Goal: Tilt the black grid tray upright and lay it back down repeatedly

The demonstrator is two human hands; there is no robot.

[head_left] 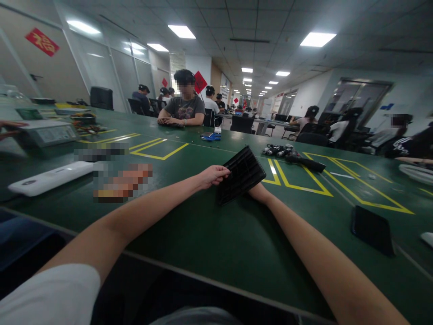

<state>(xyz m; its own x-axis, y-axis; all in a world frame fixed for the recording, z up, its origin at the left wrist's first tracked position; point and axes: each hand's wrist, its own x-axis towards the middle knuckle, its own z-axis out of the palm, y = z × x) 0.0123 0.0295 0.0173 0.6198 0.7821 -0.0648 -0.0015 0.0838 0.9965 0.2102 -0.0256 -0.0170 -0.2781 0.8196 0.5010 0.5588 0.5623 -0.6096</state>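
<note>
A flat black rectangular panel (241,174) with a grid of raised lines is held up at a tilt above the green table (189,243). Pinching its left edge between thumb and fingers is my left hand (214,176). My right hand (259,192) is behind the panel at its lower right side; the wrist and part of the hand show, and the panel hides the fingers.
To the left lie a white power strip (50,178) and a blurred orange item (125,180). A grey metal box (50,132) stands farther left. A black phone-like slab (372,230) and dark cables (304,161) lie right. A person (184,106) sits opposite.
</note>
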